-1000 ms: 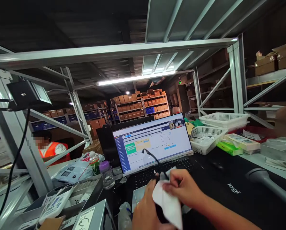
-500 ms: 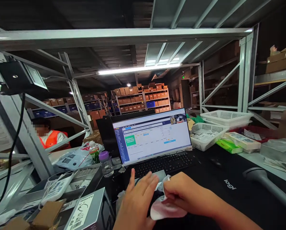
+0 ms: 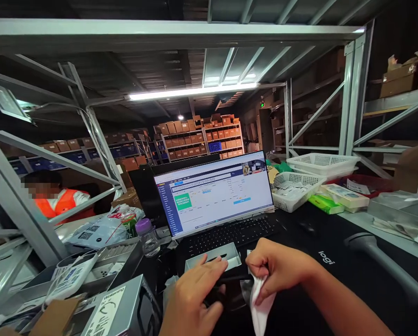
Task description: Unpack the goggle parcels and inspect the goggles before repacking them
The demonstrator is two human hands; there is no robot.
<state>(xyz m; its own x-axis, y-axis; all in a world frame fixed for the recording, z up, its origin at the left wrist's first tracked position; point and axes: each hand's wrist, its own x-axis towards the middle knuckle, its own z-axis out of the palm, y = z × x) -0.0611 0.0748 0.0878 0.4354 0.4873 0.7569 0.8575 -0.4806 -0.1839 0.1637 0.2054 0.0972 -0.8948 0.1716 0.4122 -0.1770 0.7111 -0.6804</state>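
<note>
My right hand (image 3: pixel 281 267) is closed round a crumpled white cloth (image 3: pixel 262 303), whose lower end hangs down below the fist. To its left, my left hand (image 3: pixel 197 295) is stretched out with thumb and fingers apart. Between the two hands lies something dark and glossy (image 3: pixel 232 294), partly covered by the left hand; its kind is unclear. Just beyond the left fingers sits a shallow light-grey box tray (image 3: pixel 234 255) with a dark slim item in it. Behind that are a black keyboard (image 3: pixel 230 235) and a lit monitor (image 3: pixel 216 196).
A grey barcode scanner (image 3: pixel 380 259) lies on the black desk mat at right. White baskets (image 3: pixel 296 193) stand behind it. On the left are a purple-capped bottle (image 3: pixel 148 238) and a grey carton (image 3: pixel 123 308). A person in an orange vest (image 3: pixel 60 205) sits beyond the rack.
My right hand has pulled the white cloth rightward, away from my left hand, and the cloth now hangs down. The box tray has come into fuller view. The camera view has shifted slightly.
</note>
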